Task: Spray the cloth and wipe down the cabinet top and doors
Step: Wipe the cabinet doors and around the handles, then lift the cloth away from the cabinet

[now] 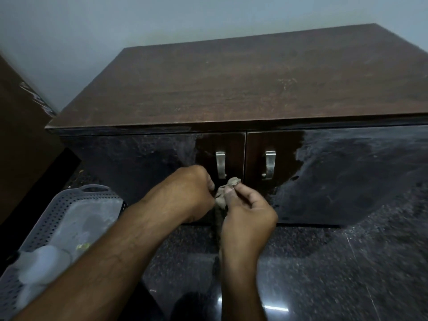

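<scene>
wood-grain cabinet top [243, 82], glossy doors [347, 177]

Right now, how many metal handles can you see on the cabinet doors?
2. One handle is on the left door, just above the hands and cloth; the other handle is on the right door, beside the centre gap. None seem hidden.

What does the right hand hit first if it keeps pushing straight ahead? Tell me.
Probably the left cabinet door, near its handle. The right hand already pinches the cloth; depth is unclear.

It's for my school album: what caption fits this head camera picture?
Two hands bunch a brown cloth before closed cabinet doors.
</scene>
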`<state>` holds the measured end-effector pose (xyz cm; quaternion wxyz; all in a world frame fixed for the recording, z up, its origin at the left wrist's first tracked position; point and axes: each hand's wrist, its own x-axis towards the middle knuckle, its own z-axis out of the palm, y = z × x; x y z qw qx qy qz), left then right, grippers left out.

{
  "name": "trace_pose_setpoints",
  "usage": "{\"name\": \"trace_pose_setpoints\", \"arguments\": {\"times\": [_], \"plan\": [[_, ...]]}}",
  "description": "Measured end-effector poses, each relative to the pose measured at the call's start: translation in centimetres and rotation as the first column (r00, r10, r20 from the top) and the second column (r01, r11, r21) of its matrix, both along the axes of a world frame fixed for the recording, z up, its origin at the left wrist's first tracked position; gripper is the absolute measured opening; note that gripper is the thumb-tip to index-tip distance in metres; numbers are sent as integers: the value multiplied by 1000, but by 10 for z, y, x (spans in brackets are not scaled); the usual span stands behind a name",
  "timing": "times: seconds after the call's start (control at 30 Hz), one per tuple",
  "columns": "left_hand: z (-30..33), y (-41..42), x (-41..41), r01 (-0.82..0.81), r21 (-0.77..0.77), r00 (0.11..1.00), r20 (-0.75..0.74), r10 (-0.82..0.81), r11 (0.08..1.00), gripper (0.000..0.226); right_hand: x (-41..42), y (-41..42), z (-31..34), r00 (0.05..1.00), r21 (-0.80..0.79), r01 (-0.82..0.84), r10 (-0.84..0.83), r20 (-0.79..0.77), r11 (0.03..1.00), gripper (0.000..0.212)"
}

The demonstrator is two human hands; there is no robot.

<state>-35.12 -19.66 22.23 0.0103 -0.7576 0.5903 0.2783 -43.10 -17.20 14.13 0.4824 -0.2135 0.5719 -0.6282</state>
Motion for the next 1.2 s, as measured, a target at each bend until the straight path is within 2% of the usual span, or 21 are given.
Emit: {"name": "trace_pose_setpoints", "arguments": {"times": [0.1,0.2,0.27,0.33,0.43,0.47,0.53,0.6,0.67,0.77,0.87,0.97,1.1,1.13,1.2], "plan": [[-1,2,0,95,141,993,61,-104,985,29,-7,2,23,927,-22,-105,106,360,994,14],[5,3,0,123,140,989,62,-133,982,20,-15,1,38,798,-117,-213,241,552,970,13],[9,5,2,51,98,998,15,-53,994,4,-26,0,38,783,-122,-298,315,536,947,13],[14,6,2,-32,120,997,-73,40,992,5,-39,-2,28,788,-85,-428,418,453,900,13],[22,8,-1,-48,185,989,-126,72,982,11,-55,-2,6,736,0,-620,582,346,784,13],[26,9,-3,-45,187,988,-138,71,981,12,-59,-4,-3,721,46,-670,634,278,741,16],[33,7,-2,-52,161,980,-182,81,986,11,-67,-6,-26,675,219,-729,734,74,648,37],[40,6,0,-62,128,966,-243,92,990,10,-66,-4,-48,651,355,-708,759,-11,611,41],[44,4,5,-45,121,948,-307,80,992,7,-54,6,-67,649,388,-721,756,87,574,33],[47,2,14,-20,115,924,-376,62,993,7,-31,17,-83,548,270,-836,730,408,477,39],[41,2,33,-67,57,889,-450,85,996,8,-21,16,-80,463,30,-834,669,582,551,50],[21,9,58,-137,12,850,-512,124,990,16,-22,12,-67,446,-86,-787,659,606,611,43],[-25,35,93,-203,86,755,-621,212,975,21,-15,4,-54,441,-155,-767,687,578,622,39],[-38,44,101,-229,125,705,-662,253,965,23,-9,3,-50,450,-139,-774,691,565,617,38],[-64,61,115,-282,244,528,-768,363,928,30,4,3,-50,448,-110,-799,708,545,591,37]]}}
